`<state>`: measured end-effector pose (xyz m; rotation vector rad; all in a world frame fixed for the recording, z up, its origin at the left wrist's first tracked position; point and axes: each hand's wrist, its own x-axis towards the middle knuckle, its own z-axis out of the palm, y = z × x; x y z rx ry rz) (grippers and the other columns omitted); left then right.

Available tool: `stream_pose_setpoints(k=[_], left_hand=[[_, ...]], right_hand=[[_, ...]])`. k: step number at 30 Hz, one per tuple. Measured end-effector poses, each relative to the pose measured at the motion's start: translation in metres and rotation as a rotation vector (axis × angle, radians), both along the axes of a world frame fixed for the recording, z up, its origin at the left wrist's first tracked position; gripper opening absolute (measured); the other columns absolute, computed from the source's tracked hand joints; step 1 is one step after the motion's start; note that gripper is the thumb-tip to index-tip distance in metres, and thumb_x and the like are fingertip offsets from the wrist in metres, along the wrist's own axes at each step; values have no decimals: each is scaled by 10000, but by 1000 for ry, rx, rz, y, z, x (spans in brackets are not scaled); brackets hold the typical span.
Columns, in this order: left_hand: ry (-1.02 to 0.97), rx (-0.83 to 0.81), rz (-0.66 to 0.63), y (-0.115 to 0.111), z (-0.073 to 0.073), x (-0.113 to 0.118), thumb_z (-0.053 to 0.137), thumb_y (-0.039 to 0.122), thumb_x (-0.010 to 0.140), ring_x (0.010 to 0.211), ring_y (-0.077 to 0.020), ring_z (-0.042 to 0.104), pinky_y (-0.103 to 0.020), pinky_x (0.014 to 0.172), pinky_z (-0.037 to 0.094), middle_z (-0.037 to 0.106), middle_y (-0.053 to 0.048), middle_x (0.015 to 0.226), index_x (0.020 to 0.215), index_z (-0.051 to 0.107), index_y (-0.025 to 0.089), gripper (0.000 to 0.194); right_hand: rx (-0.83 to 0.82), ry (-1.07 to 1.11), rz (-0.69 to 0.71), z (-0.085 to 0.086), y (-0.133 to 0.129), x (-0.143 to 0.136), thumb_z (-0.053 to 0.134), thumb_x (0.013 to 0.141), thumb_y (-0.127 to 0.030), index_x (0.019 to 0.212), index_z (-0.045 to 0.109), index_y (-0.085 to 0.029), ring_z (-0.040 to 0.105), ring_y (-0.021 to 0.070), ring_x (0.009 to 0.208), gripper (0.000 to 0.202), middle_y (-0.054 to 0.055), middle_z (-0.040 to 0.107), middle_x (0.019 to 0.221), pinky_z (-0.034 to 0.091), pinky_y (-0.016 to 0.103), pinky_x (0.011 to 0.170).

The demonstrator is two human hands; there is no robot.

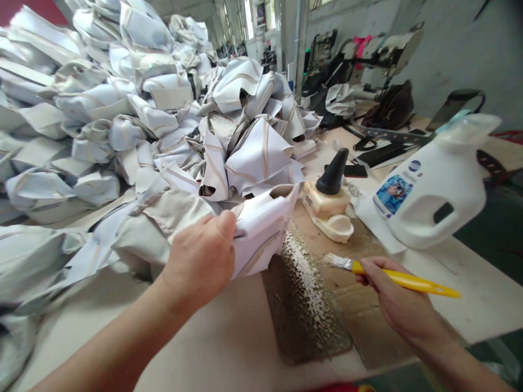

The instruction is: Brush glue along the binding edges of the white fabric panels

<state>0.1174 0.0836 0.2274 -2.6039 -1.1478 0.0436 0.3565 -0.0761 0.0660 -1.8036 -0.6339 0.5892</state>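
Note:
My left hand (206, 256) is closed around a folded white fabric piece (261, 234) with a tan stripe. One edge of that piece lies over the far end of a dark board (292, 321), which carries a streak of whitish, crusted residue. In my right hand (402, 296) is a paintbrush (408, 280) with a yellow handle, gripped near the metal band. Its pale bristles point left, just right of the board. Beyond the brush stands a cream-coloured glue bottle (327, 204) with a black cone-shaped nozzle, on a crusted base.
White and grey fabric pieces (134, 92) are heaped high across the left and back. A white jug (433, 185) with a handle stands at the right. Behind are a dark phone (351, 171), black straps (379, 155) and a sewing machine (384, 51). Brown cardboard (368, 310) lies beside the board.

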Motion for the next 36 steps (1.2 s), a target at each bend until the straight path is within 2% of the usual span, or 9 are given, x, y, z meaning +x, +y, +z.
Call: stream_pose_setpoints(k=[3,14,21,23,26,28,29,32,36], left_hand=[[14,-21,111,15,-4,-1,462,187,716,708,-214,583,-280,573,388,566,-30,717,827,465,206,113],[22,-44,90,18,0,-9,450,192,720,726,-196,584,-267,594,386,558,-19,732,803,426,211,88],[44,-41,44,18,-6,-13,446,173,698,714,-193,581,-267,594,387,555,-20,718,763,433,209,75],[39,19,68,23,-5,-17,445,184,708,724,-194,583,-270,607,395,562,-24,717,755,443,210,53],[-44,254,145,34,3,-27,441,221,741,742,-219,587,-301,615,405,582,-44,732,738,449,213,12],[-143,397,88,34,5,-35,449,223,759,808,-234,591,-324,647,420,613,-63,796,751,446,217,11],[-190,430,-2,30,2,-40,466,215,760,863,-239,589,-334,679,429,628,-70,846,766,443,219,24],[-273,365,-366,-4,-33,-54,516,150,745,980,-232,573,-361,767,440,650,-61,964,808,449,227,120],[-260,81,-611,-71,-125,-66,447,104,781,889,-209,620,-344,694,473,677,-52,940,823,520,223,145]], right_hand=[[50,93,25,3,15,-19,572,746,-468,706,580,-176,546,155,586,294,17,589,618,454,264,570],[329,260,88,23,95,-64,586,746,-452,731,563,-174,562,147,592,280,7,607,621,460,274,580],[336,226,-28,3,114,-49,607,748,-425,791,568,-169,578,143,606,262,3,623,655,461,283,608],[372,235,-56,-3,115,-41,605,753,-419,763,564,-169,574,136,600,254,-7,606,630,454,278,611],[461,302,-113,-6,113,-30,612,752,-382,699,534,-173,558,121,569,229,-46,532,544,443,260,602],[500,355,-117,-4,109,-23,628,741,-346,664,511,-176,543,106,545,221,-65,489,517,435,240,590],[512,376,-114,-2,106,-18,632,738,-332,649,504,-176,535,98,536,221,-70,478,513,430,230,583],[535,393,-134,3,97,-2,642,727,-296,588,487,-174,514,89,519,242,-71,451,483,428,218,575],[549,368,-203,2,82,20,673,686,-255,565,511,-171,485,87,498,219,-68,438,451,437,220,571]])
